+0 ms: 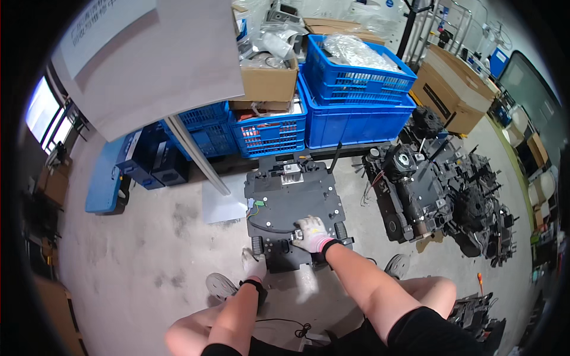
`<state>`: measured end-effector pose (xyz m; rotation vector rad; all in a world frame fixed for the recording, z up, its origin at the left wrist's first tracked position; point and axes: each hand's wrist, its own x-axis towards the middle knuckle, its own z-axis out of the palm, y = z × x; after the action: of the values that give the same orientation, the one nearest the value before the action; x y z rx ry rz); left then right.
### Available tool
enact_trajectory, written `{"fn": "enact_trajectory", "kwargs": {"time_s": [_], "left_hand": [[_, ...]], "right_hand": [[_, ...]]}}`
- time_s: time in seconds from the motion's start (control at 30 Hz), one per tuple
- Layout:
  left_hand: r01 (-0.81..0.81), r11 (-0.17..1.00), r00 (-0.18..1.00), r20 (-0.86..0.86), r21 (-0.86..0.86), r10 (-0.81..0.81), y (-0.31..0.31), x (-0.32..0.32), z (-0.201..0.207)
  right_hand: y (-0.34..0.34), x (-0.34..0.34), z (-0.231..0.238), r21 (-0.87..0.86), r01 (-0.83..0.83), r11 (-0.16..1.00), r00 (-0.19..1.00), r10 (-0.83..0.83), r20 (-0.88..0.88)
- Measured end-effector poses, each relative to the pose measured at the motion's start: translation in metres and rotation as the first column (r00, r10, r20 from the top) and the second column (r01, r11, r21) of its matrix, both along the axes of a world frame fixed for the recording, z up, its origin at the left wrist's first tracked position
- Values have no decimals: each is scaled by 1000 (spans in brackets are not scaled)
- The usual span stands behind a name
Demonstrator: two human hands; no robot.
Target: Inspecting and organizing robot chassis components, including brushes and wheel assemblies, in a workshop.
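A flat black wheeled chassis (294, 204) lies on the floor between my feet. My right hand (312, 234), in a white glove, is over its near part with curled fingers. Its fingertips close on a small silver piece (296, 235) where a black cable (270, 229) ends. My left hand (254, 264), also gloved, is closed around the near left corner of the chassis, below a ribbed black wheel (257, 245). Part of its grip is hidden. A green connector (259, 203) with thin wires sits at the left edge of the chassis.
Several stripped black machine units (427, 196) crowd the floor at right. Blue crates (356, 113) and a cardboard box (267, 83) stand behind the chassis. A signboard on a metal post (199, 154) rises at left, near a blue trolley (107, 175). An orange-handled screwdriver (480, 279) stands at lower right.
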<state>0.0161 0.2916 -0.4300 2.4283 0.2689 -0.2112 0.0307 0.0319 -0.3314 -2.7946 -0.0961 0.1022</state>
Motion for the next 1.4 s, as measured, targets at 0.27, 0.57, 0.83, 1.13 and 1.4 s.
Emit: {"fn": "enact_trajectory", "kwargs": {"time_s": [0.27, 0.57, 0.83, 1.13, 1.4], "left_hand": [[-124, 987, 978, 155, -104, 139, -20, -25, 41], [-172, 511, 932, 29, -842, 361, -25, 33, 192], [-148, 48, 946, -127, -988, 299, -18, -39, 330], [18, -8, 994, 17, -1000, 112, -63, -57, 413], [-204, -168, 978, -208, -964, 5, -132, -59, 438]], "right_hand": [[-178, -67, 44, -86, 211, 974, 913, -227, -339], [-367, -215, 98, 107, 674, 731, 738, -672, -60], [-367, -305, 86, 226, 682, 696, 732, -655, -190], [-354, -314, 102, 480, 696, 534, 699, -658, -280], [-338, -310, 89, 209, 670, 713, 734, -590, -337]]}}
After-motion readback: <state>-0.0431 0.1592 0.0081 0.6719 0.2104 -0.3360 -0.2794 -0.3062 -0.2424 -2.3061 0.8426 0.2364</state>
